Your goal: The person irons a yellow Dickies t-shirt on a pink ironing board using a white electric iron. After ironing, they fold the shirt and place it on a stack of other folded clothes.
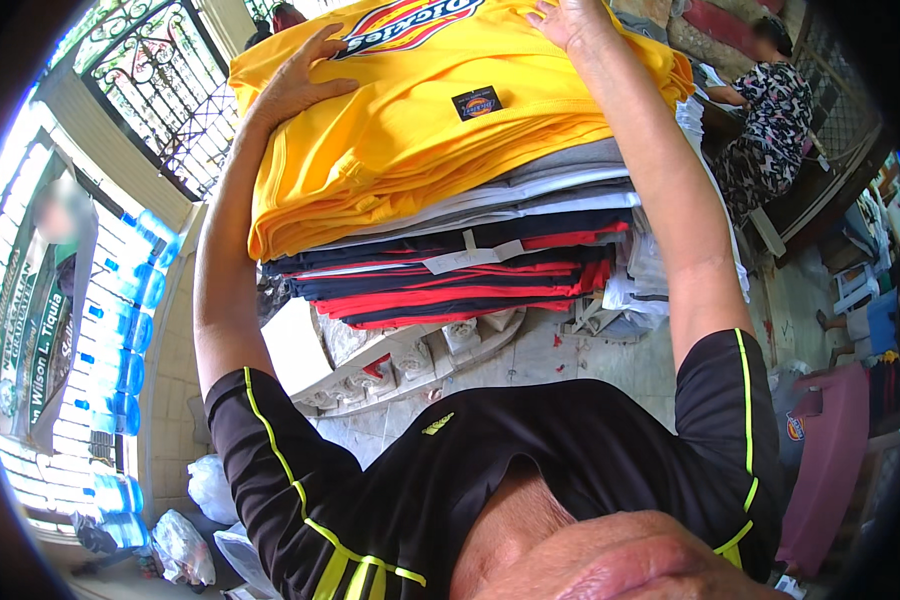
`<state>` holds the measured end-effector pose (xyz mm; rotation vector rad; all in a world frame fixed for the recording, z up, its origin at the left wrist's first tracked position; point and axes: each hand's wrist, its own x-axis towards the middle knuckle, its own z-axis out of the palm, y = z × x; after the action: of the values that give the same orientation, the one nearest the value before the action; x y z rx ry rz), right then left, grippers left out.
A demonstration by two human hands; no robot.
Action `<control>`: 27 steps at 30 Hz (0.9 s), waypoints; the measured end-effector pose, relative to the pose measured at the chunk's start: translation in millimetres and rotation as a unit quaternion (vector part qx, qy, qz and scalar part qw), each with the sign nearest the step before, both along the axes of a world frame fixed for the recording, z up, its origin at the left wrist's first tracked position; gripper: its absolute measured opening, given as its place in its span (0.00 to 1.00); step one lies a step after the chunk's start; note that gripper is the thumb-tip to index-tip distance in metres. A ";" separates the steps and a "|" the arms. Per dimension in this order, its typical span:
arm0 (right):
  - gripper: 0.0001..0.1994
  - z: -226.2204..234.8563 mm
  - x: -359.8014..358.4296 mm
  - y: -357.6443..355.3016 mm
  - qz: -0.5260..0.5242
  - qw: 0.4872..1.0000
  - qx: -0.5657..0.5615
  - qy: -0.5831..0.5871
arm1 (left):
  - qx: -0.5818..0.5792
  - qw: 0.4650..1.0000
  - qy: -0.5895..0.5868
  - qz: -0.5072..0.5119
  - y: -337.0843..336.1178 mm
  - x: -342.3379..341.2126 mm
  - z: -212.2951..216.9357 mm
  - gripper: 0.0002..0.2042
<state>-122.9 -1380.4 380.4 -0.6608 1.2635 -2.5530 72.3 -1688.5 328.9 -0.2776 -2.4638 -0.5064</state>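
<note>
A yellow T-shirt point(410, 125) with a printed logo across it and a small dark label patch point(480, 103) lies folded on top of a tall stack of folded clothes. My left hand point(305, 82) rests on the far left part of the yellow shirt, its fingers spread. At the top edge of the view my right hand point(572, 22) touches the shirt's far right part with fingers apart, partly cut off by the frame. Beneath are more yellow layers, then grey and white garments point(530, 185), then dark blue and red ones point(450, 280). A pale strip point(473, 257) sticks out of the lower layers.
A carved white stone piece point(410, 360) stands below the stack on the tiled floor. Large blue water bottles point(120, 370) line the window grille at left, above plastic bags point(182, 548). Another person point(770, 120) sits at the far right. A maroon cloth point(825, 460) hangs at right.
</note>
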 end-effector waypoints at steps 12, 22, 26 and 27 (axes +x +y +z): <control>0.24 19.1 12.3 153.8 -0.092 0.644 0.487 0.583 | -0.057 0.996 -0.053 0.051 9.0 0.7 8.6 0.34; 0.40 -43.2 -6.4 198.0 0.169 0.852 0.226 0.441 | -0.217 0.976 0.012 0.018 215.3 12.6 41.9 0.30; 0.48 -66.0 -10.1 212.1 0.096 0.765 0.185 0.610 | -0.195 0.978 0.075 0.031 300.7 -12.6 11.4 0.41; 0.48 -64.0 -7.7 212.4 0.064 0.741 0.217 0.632 | -0.190 0.978 0.072 0.045 309.3 -18.7 5.8 0.43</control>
<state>-130.7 -1167.9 316.4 -2.3927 1.8661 -1.3357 53.5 -1379.2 334.7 -0.3400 -2.4025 0.0274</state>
